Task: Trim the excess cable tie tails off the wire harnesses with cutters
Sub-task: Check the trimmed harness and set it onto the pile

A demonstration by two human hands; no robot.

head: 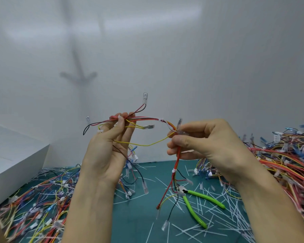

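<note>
You hold one wire harness (147,118) up in the air between both hands, in front of the white wall. Your left hand (109,146), at 9 o'clock of it, pinches the bundle between thumb and fingertips. Your right hand (200,141), at 3 o'clock, has its fingers curled round the red wires where they turn downward. So both hands are clamped on the harness, well apart, and the part between them runs almost level. I judge you hold it so to inspect the white cable tie (161,119) on that stretch; whether a tail is left on it, I cannot tell. A second tie (173,171) sits on the hanging part, at 6 o'clock below your right hand.

The cutters (197,202), with green handles, lie on the green counter (144,216) at 5 o'clock, and no hand is on them. To cut, one hand must first release the harness. Many cut tails (223,218) lie around them. A big pile of harnesses (288,163) fills 3 o'clock and another pile (42,199) lies at 8 o'clock, beside a white box (12,163). The dangling wire ends hang just over the cutters and may catch on them.
</note>
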